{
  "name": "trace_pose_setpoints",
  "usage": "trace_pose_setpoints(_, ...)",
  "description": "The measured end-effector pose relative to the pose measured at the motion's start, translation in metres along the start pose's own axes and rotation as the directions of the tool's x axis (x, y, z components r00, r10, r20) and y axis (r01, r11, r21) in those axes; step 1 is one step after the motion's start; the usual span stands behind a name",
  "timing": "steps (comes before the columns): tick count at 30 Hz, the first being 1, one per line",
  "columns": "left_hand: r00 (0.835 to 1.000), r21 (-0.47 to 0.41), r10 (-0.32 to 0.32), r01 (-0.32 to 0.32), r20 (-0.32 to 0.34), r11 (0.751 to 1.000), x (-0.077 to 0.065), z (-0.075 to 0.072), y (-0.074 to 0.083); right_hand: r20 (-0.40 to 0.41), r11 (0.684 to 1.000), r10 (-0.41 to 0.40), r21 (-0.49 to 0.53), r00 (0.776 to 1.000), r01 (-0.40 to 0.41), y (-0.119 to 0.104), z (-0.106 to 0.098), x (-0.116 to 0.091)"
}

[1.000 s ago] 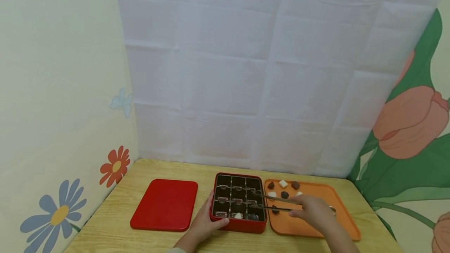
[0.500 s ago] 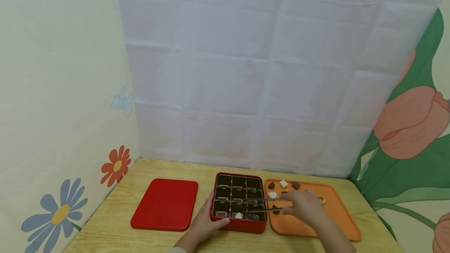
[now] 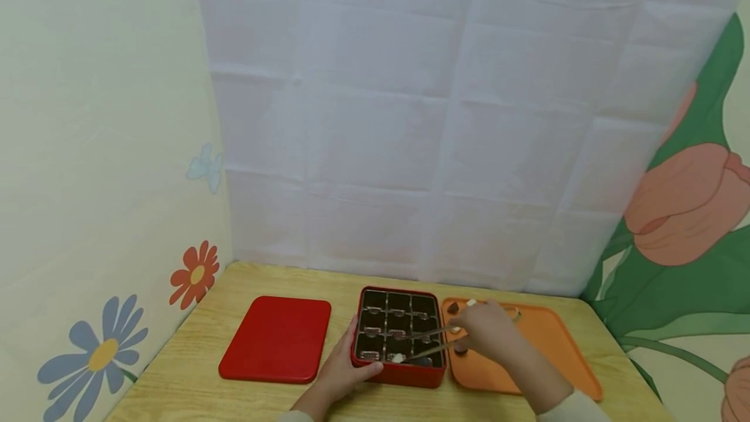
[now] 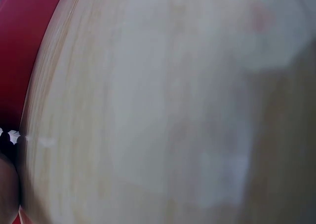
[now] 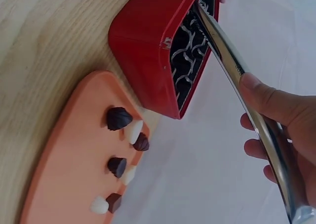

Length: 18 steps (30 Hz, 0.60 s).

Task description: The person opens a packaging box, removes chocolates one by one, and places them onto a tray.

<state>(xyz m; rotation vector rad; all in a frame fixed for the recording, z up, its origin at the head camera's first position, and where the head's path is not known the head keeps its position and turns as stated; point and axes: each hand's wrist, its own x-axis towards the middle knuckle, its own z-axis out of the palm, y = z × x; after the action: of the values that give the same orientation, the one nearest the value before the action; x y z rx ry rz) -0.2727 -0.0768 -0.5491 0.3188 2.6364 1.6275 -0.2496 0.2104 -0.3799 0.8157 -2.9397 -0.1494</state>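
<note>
My left hand (image 3: 340, 373) holds the front left corner of a red box (image 3: 410, 378), its thumb over the front edge. Inside is a dark insert divided into several compartments. A white chocolate (image 3: 398, 358) lies in the front middle compartment and a dark chocolate (image 3: 423, 361) in the front right one. With my right hand (image 3: 486, 331) I grip metal tongs (image 5: 229, 61) by both arms. Their spread tips reach into the box, the nearer one close to the white chocolate; whether they touch it I cannot tell.
An orange tray (image 3: 545, 344) right of the box carries several dark and white chocolates, such as a dark swirled one (image 5: 118, 118). My right hand covers part of it in the head view. A red lid (image 3: 275, 340) lies on the wooden table (image 3: 187, 370) at the left.
The tongs have moved left with my right hand, from the right column towards the front middle compartment, and now slant more. My left hand keeps its place on the box.
</note>
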Motion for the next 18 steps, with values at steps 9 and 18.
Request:
trace_pose_setpoints(9, 1.0, -0.015, -0.011, 0.012, 0.009, 1.0, -0.001, -0.001, 0.003, 0.029, 0.987, 0.033, -0.161, 0.999, -0.028, -0.017, -0.009, 0.016)
trace_pose_setpoints(18, 1.0, -0.028, 0.018, -0.018, 0.002, 0.999, 0.001, -0.002, 0.002, 0.148, 0.919, 0.116, -0.392, 0.982, -0.05, -0.048, -0.018, 0.034)
